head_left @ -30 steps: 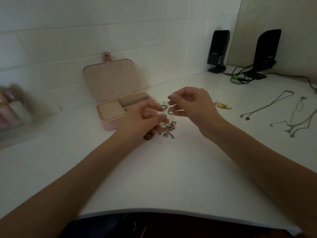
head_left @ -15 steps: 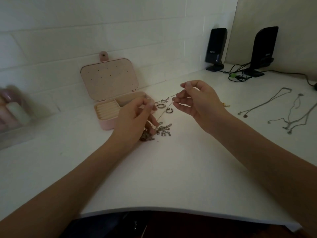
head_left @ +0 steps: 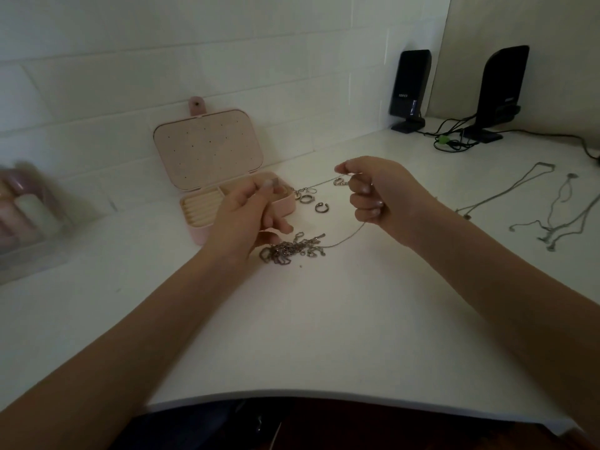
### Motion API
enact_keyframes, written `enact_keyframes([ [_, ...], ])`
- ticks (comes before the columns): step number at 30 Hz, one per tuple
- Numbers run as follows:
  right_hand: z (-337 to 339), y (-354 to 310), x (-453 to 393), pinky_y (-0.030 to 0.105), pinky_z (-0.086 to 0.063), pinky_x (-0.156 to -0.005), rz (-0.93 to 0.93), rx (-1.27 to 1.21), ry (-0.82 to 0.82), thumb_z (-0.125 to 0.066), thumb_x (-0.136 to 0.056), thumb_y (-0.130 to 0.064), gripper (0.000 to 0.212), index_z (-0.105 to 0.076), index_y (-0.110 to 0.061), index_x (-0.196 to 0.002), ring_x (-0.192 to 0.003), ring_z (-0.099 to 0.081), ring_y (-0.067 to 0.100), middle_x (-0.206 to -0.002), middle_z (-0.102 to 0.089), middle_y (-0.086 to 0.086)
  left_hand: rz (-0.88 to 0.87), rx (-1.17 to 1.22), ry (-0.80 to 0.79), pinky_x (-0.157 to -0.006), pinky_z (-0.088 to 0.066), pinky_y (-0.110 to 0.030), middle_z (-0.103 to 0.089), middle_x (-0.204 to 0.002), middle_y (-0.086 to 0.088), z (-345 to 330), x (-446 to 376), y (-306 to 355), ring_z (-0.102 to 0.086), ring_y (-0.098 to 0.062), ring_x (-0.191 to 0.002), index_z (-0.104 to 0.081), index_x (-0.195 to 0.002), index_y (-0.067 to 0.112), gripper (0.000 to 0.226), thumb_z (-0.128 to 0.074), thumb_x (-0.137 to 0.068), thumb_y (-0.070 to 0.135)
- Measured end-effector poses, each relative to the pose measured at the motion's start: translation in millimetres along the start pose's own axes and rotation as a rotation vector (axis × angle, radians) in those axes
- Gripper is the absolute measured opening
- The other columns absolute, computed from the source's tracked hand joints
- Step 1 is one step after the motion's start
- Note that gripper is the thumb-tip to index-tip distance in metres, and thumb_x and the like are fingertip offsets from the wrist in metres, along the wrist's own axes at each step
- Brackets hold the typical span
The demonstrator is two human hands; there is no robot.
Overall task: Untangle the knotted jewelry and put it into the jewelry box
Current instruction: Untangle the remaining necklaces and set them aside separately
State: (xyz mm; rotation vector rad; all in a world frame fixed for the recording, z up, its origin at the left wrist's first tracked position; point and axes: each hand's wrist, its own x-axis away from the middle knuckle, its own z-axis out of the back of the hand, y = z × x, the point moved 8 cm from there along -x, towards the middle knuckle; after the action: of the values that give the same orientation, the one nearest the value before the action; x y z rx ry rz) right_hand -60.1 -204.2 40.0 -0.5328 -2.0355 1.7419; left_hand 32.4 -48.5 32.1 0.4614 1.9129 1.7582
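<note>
While both hands hover apart above the white tabletop, the right hand pinches a thin silver chain that trails down to a knotted heap of silver jewelry lying on the table just in front of the left hand, whose fingers are curled; what they grip I cannot tell. Behind it sits the open pink rectangular jewelry box, with loose silver rings beside it and more silver necklaces far right

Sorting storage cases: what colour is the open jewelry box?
Pale pink jewelry box, cream lining inside; the head view shows it.
</note>
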Motion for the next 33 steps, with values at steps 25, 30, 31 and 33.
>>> enact_keyframes([
  [25, -20, 0, -1, 0.009, -0.047, -0.066, 0.269, 0.593, -0.274, -0.052, -0.098, -0.020, 0.021, -0.072, -0.016, -0.105, -0.074, -0.066, 0.004, -0.082, -0.070, -0.008, 0.156, 0.150, -0.310, -0.034, -0.013, -0.013, -0.025, -0.047, 0.007, -23, 3, -11, -0.019, -0.003, -0.037, -0.068, -0.113, 0.024, 0.037, -0.036, -0.100, 0.007],
  [30, -23, -2, 2, 0.008, -0.047, -0.078, 0.269, 0.588, -0.274, -0.056, -0.093, -0.010, 0.025, -0.070, -0.019, -0.112, -0.096, -0.067, 0.006, -0.103, -0.073, -0.006, 0.157, 0.146, -0.336, -0.033, -0.013, -0.012, -0.027, -0.047, 0.007, -26, 5, -11, -0.019, -0.002, -0.036, -0.066, -0.113, 0.025, 0.039, -0.035, -0.100, 0.006],
  [31, -24, -4, 3, 0.006, -0.046, -0.076, 0.276, 0.557, -0.273, -0.054, -0.094, -0.010, 0.026, -0.070, -0.018, -0.113, -0.097, -0.067, 0.007, -0.106, -0.072, -0.005, 0.147, 0.127, -0.325, -0.033, -0.013, -0.012, -0.027, -0.047, 0.007, -26, 5, -11, -0.020, -0.002, -0.035, -0.065, -0.115, 0.024, 0.038, -0.035, -0.100, 0.005],
  [33, -25, -8, 7, 0.005, -0.045, -0.070, 0.278, 0.472, -0.276, -0.052, -0.096, -0.012, 0.026, -0.068, -0.017, -0.116, -0.097, -0.067, 0.010, -0.107, -0.072, -0.002, 0.116, 0.079, -0.301, -0.034, -0.013, -0.013, -0.029, -0.045, 0.007, -26, 6, -9, -0.021, -0.003, -0.035, -0.064, -0.116, 0.021, 0.036, -0.036, -0.100, 0.004],
])
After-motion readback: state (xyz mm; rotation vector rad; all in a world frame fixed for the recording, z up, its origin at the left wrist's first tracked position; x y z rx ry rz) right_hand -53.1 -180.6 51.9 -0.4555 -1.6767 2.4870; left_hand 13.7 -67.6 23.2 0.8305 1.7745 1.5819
